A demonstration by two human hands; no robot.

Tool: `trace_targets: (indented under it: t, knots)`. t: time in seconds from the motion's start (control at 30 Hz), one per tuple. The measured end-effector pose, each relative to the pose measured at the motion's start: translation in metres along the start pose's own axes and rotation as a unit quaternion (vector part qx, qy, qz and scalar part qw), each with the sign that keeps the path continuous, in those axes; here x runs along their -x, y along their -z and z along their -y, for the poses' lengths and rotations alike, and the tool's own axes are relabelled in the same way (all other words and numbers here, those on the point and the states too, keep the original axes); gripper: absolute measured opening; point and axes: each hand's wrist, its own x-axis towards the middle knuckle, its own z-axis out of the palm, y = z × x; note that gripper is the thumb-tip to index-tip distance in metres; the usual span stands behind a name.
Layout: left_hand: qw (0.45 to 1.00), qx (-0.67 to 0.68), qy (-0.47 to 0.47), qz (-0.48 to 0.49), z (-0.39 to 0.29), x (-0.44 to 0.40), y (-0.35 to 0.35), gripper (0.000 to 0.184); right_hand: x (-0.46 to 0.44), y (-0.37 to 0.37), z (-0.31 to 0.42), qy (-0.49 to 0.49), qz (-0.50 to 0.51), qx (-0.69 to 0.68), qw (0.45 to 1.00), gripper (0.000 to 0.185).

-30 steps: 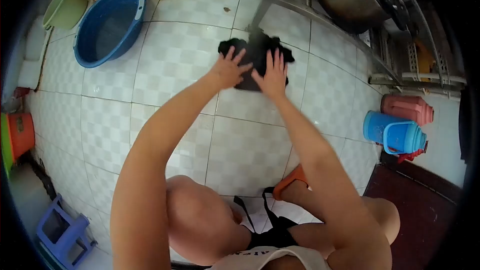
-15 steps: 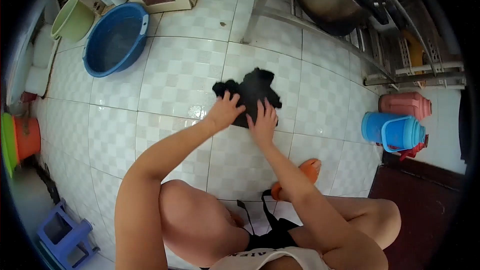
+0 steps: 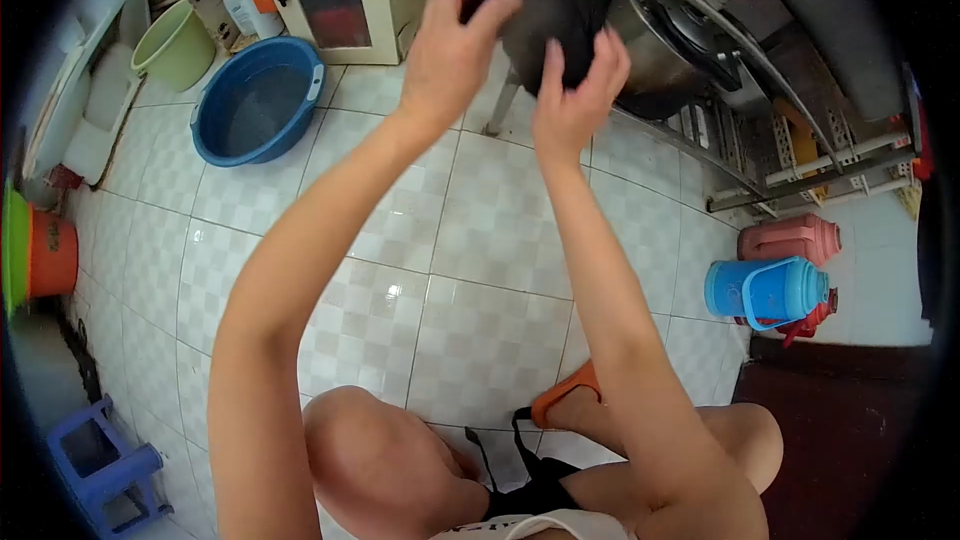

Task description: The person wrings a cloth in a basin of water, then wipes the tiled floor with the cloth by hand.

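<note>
A crumpled black cloth (image 3: 545, 25), blurred by motion, is up in front of the metal rack at the top of the head view. My left hand (image 3: 452, 55) pinches its left end between thumb and fingers. On the lower right side of the cloth, my right hand (image 3: 578, 100) grips with thumb and fingers. Both arms are stretched forward. Beneath them lies the tiled floor (image 3: 490, 210), wet and shiny in places.
A blue basin (image 3: 205, 130) of cloudy water stands left, beside a green bucket (image 3: 175, 48). A metal rack (image 3: 700, 145) with a large pot (image 3: 655, 45) is at upper right. Thermos flasks, including a blue one (image 3: 765, 288), stand at right. A blue stool (image 3: 110, 470) is lower left.
Both hands have lifted the black cloth off the floor and carried it forward, toward the rack. The camera view has tilted slightly upward.
</note>
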Motion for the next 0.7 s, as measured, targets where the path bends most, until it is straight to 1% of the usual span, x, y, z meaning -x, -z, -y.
trace_targets:
  t: [0.07,0.13,0.17,0.23,0.27,0.33,0.37,0.43,0.47,0.53,0.57,0.63,0.67,0.7]
  knots:
    - [0.999,-0.037,-0.019,-0.026,0.01,-0.017,-0.006,0.04,-0.022,-0.016,-0.004,0.054,0.012,0.026,0.998,0.045]
    - [0.997,-0.073,0.015,-0.003,0.023,-0.011,-0.019,0.039,-0.017,-0.026,-0.019,0.081,0.069,0.07,0.992,0.048]
    - [0.996,-0.076,0.046,0.027,0.031,0.001,-0.029,0.038,-0.013,-0.032,-0.03,0.11,0.093,0.111,0.983,0.05]
    - [0.988,-0.063,0.12,0.08,0.038,0.031,-0.043,0.035,0.015,-0.035,-0.049,0.119,0.159,0.158,0.967,0.053]
    - [0.982,-0.045,0.156,0.091,0.038,0.045,-0.048,0.035,0.027,-0.032,-0.055,0.108,0.195,0.164,0.961,0.055]
    - [0.971,-0.021,0.21,0.113,0.035,0.076,-0.057,0.034,0.05,-0.029,-0.063,-0.041,0.224,0.034,0.973,0.044]
    - [0.963,-0.021,0.234,0.133,0.035,0.09,-0.06,0.033,0.058,-0.024,-0.07,-0.063,0.238,0.034,0.969,0.042]
    - [0.945,-0.017,0.273,0.179,0.03,0.112,-0.065,0.03,0.07,-0.016,-0.088,0.08,0.299,0.147,0.939,0.04]
    - [0.936,-0.016,0.287,0.205,0.028,0.12,-0.067,0.029,0.076,-0.011,-0.095,0.139,0.318,0.174,0.922,0.039]
    - [0.918,-0.003,0.309,0.25,0.024,0.131,-0.075,0.026,0.076,0.002,-0.097,0.211,0.32,0.189,0.904,0.034]
    - [0.918,-0.001,0.306,0.251,0.022,0.134,-0.081,0.026,0.079,0.001,-0.095,0.123,0.312,0.159,0.928,0.034]
    - [0.915,0.007,0.314,0.254,0.013,0.14,-0.091,0.025,0.066,0.022,-0.096,0.249,0.344,0.206,0.881,0.036]
    - [0.906,0.008,0.317,0.281,0.007,0.142,-0.097,0.026,0.069,0.026,-0.104,0.244,0.325,0.195,0.893,0.037]
    - [0.897,0.046,0.313,0.309,-0.002,0.141,-0.1,0.028,0.07,0.037,-0.11,0.231,0.335,0.21,0.889,0.039]
